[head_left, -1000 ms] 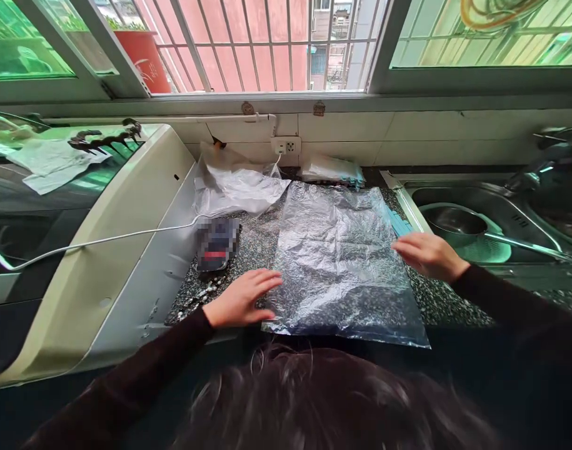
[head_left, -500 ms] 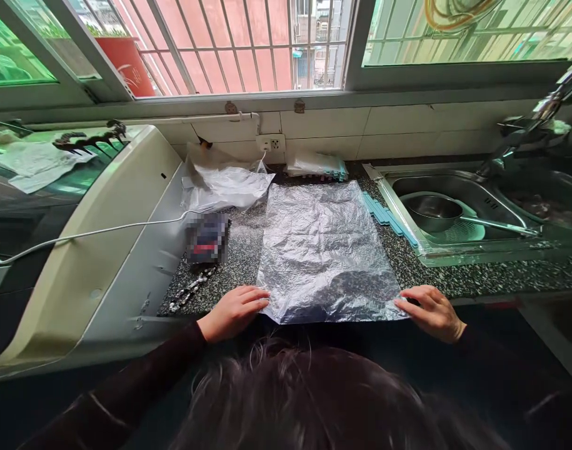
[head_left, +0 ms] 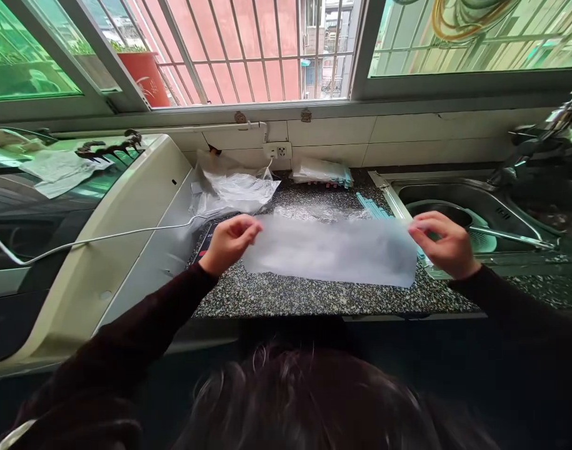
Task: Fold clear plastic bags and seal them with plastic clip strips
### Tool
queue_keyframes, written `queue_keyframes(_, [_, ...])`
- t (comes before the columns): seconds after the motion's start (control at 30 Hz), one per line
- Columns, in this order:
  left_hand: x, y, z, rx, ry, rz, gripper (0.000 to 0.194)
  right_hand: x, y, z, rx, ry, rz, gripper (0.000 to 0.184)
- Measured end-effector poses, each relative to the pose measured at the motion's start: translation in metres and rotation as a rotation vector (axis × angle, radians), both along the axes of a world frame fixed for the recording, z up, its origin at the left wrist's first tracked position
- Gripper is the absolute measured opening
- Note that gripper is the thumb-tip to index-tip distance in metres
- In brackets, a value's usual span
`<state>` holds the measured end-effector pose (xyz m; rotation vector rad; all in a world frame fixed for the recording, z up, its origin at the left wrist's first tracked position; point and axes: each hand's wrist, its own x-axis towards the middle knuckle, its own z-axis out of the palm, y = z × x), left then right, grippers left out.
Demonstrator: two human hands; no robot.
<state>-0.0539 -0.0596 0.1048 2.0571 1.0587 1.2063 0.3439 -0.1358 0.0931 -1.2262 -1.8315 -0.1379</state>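
A clear plastic sheet spans the space between the two hands, its near part lifted and blurred above the middle of the desk, the crumpled rest lying further back on the stone. The left hand pinches one side between thumb and fingers; the right hand pinches the other the same way, near the sink.

The desk is black speckled with white, its front edge bare and dark below. At its left end stands a cream appliance, with a white cloth on top and a white cord running across its side. A rumpled plastic bag lies toward the back left corner. Along the back edge sits a packet with blue ends, below a wall socket; pale blue strips lie beside the sink, which is set into the right end and holds a pan.

Behind rises a tiled wall, then a barred window — a red pot and a pink building show through it.
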Motion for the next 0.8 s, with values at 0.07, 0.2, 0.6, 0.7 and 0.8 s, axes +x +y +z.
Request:
queue_keyframes(0.07, [0.012,0.029,-0.004,-0.104,-0.047,0.056,0.019,0.004,0.031,-0.006,-0.142,0.068,-0.059,0.015])
queue_keyframes(0.2, [0.032,0.085,-0.011,-0.189,-0.040,0.168,0.019,0.019,0.088,-0.027,-0.352,0.184,-0.199,0.016])
queue_keyframes(0.6, [0.054,0.162,-0.039,-0.117,0.181,0.432,0.028,0.025,0.167,-0.065,-0.679,-0.015,-0.464,0.012])
queue_keyframes(0.7, [0.042,0.133,-0.043,0.001,0.196,0.368,0.041,0.033,0.159,-0.061,-0.618,-0.076,-0.478,0.015])
queue_keyframes(0.8, [0.017,0.083,-0.055,-0.006,0.253,0.271,0.035,0.043,0.125,-0.056,-0.446,-0.131,-0.417,0.019])
